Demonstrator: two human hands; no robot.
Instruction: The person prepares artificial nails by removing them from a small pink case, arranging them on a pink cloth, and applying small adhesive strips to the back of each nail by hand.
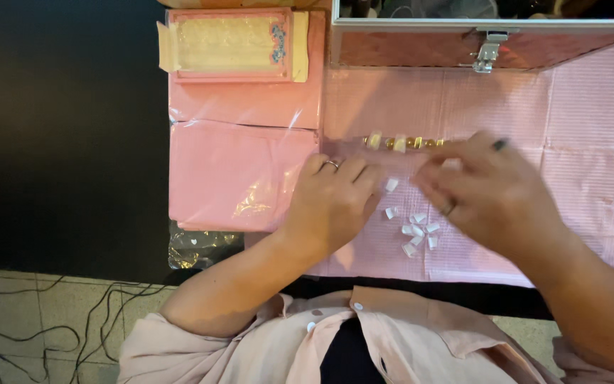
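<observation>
Beside case — hands, nail tips

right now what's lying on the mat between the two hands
In the head view, a small cluster of white nail tips lies on the pink mat between the left hand and the right hand.

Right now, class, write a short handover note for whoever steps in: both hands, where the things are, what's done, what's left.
Left hand: on the pink mat, fingers curled at a clear strip of nail tips.
Right hand: blurred, at the strip's other end; grip unclear.
Done: a small pile of loose white tips lies between the hands.
Left: several tips remain on the strip.
Pink case is behind.
</observation>
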